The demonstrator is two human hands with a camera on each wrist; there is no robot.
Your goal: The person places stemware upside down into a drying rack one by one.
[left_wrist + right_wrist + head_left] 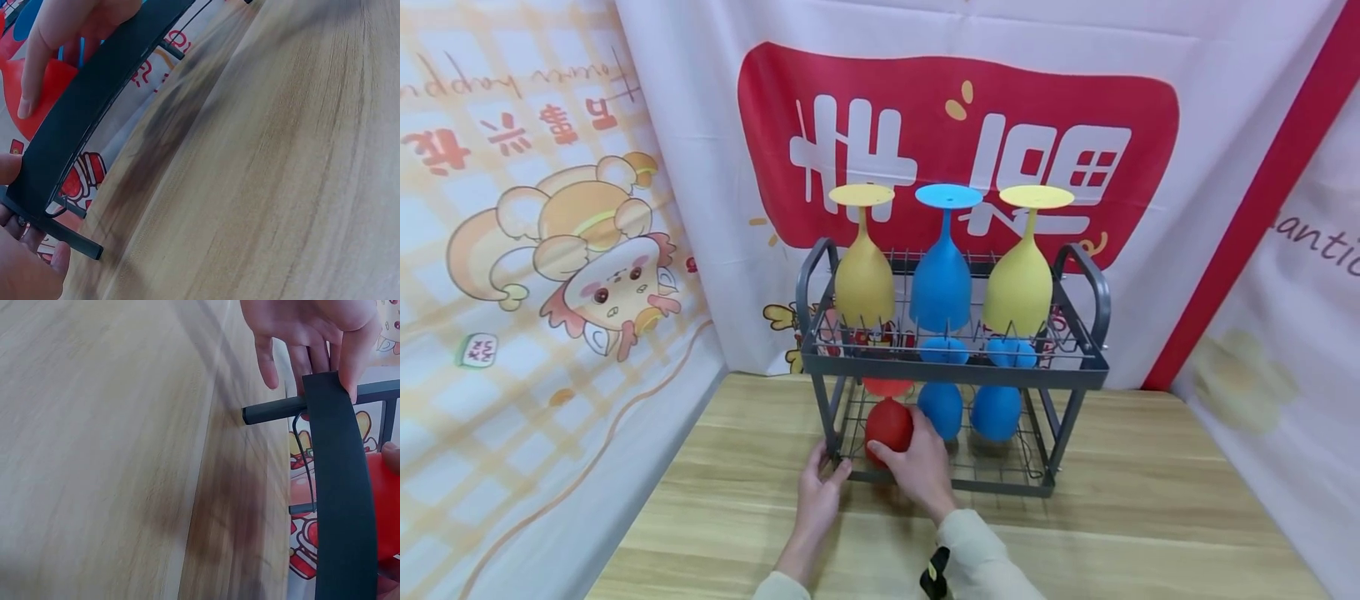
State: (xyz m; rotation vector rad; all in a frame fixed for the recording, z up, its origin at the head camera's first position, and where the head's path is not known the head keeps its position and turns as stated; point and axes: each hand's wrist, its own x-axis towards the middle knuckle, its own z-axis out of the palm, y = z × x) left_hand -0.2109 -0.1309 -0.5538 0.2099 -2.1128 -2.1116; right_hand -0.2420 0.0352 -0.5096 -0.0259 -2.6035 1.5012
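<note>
My right hand (919,467) holds a red goblet (886,423) by its bowl on the lower shelf of a dark grey two-tier rack (955,372). The goblet is upside down, with its foot upward, partly behind the upper shelf's front bar. My left hand (820,490) grips the rack's front left corner by the leg; in the right wrist view, its thumb lies on the front bar (337,487). Beside the red goblet on that shelf stand two upside-down blue goblets (940,410), close to my right fingers.
On the upper shelf stand a mustard-yellow goblet (864,287), a blue goblet (941,287) and a lighter yellow goblet (1018,287), all upside down. The rack rests on a wood-grain table (715,500). Printed cloth (700,125) hangs behind and at both sides.
</note>
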